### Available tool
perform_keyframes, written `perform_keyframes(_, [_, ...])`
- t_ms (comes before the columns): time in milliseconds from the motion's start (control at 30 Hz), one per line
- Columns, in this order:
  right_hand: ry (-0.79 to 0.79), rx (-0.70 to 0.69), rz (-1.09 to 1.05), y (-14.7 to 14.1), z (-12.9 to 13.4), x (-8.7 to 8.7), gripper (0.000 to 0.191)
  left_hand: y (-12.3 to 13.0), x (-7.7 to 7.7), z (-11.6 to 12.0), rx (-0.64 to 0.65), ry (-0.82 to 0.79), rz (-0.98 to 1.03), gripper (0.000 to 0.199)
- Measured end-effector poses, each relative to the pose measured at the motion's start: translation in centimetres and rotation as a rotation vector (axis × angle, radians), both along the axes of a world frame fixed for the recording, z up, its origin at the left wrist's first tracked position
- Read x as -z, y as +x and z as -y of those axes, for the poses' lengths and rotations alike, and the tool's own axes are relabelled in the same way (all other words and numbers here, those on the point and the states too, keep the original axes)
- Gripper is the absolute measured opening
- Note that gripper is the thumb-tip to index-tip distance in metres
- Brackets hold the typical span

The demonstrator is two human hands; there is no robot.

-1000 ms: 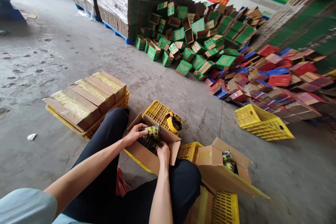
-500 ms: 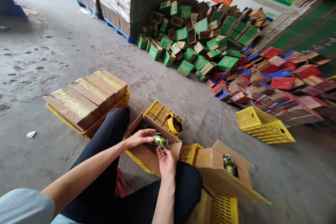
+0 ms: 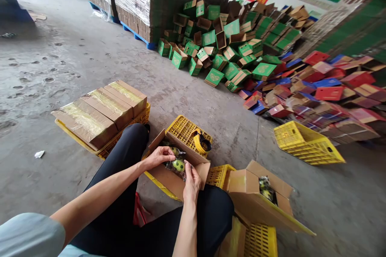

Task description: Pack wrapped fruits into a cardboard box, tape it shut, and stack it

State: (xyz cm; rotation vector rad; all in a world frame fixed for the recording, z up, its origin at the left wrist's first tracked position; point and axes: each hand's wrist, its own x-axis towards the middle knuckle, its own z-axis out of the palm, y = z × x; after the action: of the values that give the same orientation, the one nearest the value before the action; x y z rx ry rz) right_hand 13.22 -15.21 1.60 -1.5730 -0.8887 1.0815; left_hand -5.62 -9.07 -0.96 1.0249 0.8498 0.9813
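The left hand (image 3: 158,157) pinched one end of a clear-wrapped packet (image 3: 178,164) between thumb and fingertips, and the right hand (image 3: 192,182) pinched its other end, the fingers bent in toward the thumb. The packet, yellow-green with dark spots, lay between the two hands at the mouth of an open cardboard box (image 3: 173,185). More wrapped packets showed inside that box, just behind the held one (how many was hard to tell). The box stood between the person's knees, with the yellow rim of a crate (image 3: 163,188) showing along its near side.

Just beyond the box was another yellow crate (image 3: 177,127), its slatted face up, with a yellow-and-black tape dispenser (image 3: 199,143) resting on it. To the left, three taped boxes (image 3: 111,107) sat side by side on a yellow crate. To the right, a second open box (image 3: 245,184) stood tilted, similar packets (image 3: 265,188) visible within. A yellow basket (image 3: 307,144) rested farther right on the concrete floor (image 3: 238,128), near a heap of red and blue boxes (image 3: 328,93); green boxes (image 3: 214,76) lay piled beyond.
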Motion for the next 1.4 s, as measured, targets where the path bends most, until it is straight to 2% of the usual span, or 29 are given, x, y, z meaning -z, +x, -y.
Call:
perform_keyframes(133, [0.042, 0.043, 0.076, 0.4, -0.1, 0.3, 0.061, 0.1, -0.4, 0.3, 0.057, -0.054, 0.061, 0.044])
perform_keyframes(267, [0.045, 0.101, 0.214, 1.1, -0.2, 0.9, 0.063, 0.2, -1.2, 0.8, 0.214, -0.169, 0.171, 0.056])
perform_keyframes(367, [0.045, 0.1, 0.256, 1.3, -0.2, 1.4, 0.066, 0.2, -1.6, 1.1, 0.288, -0.128, 0.161, 0.052])
perform_keyframes(500, [0.026, 0.06, 0.269, 1.3, -0.2, 1.8, 0.064, -0.1, -1.5, 1.0, 0.264, -0.09, 0.074, 0.044])
perform_keyframes(633, [0.046, 0.087, 0.143, 0.9, -0.2, 1.2, 0.062, -0.2, -0.9, 0.8, 0.219, -0.144, 0.101, 0.044])
perform_keyframes(700, [0.062, 0.06, 0.04, 0.5, -0.1, 0.4, 0.068, -0.2, -0.7, 0.6, 0.175, -0.192, 0.159, 0.045])
perform_keyframes(833, [0.104, -0.094, -0.088, -0.1, 0.3, -1.3, 0.092, -0.1, -0.5, 0.3, 0.05, -0.288, 0.268, 0.047])
perform_keyframes(900, [0.119, -0.153, -0.089, -0.3, 0.4, -1.5, 0.086, -0.1, -0.5, 0.1, 0.004, -0.31, 0.259, 0.048])
perform_keyframes(1000, [0.106, -0.163, -0.062, -0.1, 0.3, -1.0, 0.062, -0.2, -0.7, 0.1, -0.025, -0.32, 0.196, 0.05])
perform_keyframes(1067, [0.116, -0.133, -0.029, 0.1, 0.2, -0.3, 0.056, -0.4, -1.0, 0.3, -0.026, -0.318, 0.177, 0.053])
perform_keyframes(1133, [0.139, -0.122, 0.008, 0.3, 0.0, 0.2, 0.055, -0.5, -1.3, 0.5, 0.004, -0.304, 0.197, 0.066])
perform_keyframes(1233, [0.185, -0.123, 0.069, 0.5, -0.1, 0.5, 0.053, -0.5, -1.5, 0.7, 0.118, -0.234, 0.232, 0.079])
perform_keyframes(1300, [0.193, -0.124, 0.073, 0.4, -0.1, 0.4, 0.053, -0.4, -1.2, 0.7, 0.183, -0.166, 0.208, 0.08])
perform_keyframes(1400, [0.163, -0.12, 0.042, 0.2, 0.0, -0.2, 0.055, -0.2, -0.8, 0.5, 0.186, -0.103, 0.144, 0.074])
